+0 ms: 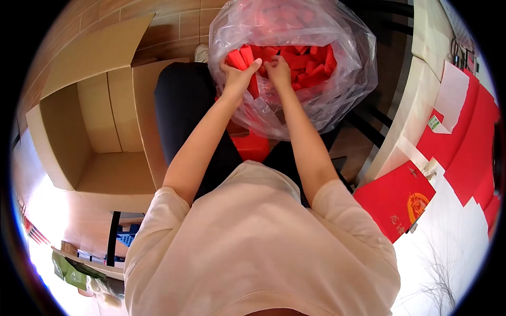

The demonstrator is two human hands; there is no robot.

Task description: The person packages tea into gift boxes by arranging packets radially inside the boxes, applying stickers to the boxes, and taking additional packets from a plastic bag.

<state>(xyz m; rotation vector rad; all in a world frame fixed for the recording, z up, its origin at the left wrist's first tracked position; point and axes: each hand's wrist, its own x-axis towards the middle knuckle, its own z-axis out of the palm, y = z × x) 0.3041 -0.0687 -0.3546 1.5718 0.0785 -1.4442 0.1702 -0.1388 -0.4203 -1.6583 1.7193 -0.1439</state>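
Observation:
A large clear plastic bag (348, 68) stands in front of me, its mouth open on a heap of small red folded paper pieces (313, 71). At the bag's left side, my left hand (238, 80) is closed around a few red folded paper pieces (237, 59), which stick up past the thumb. My right hand (279, 71) is inside the bag's mouth with its fingers bent together over the heap. What those fingers pinch, if anything, is too small to make out.
An open cardboard box (113, 174) stands to my left. Between my legs shows a red plastic stool (250, 146). On the right, a white table (448, 242) carries a red printed bag (392, 200) and large red sheets (464, 147). Dark metal legs (363, 129) stand beside the plastic bag.

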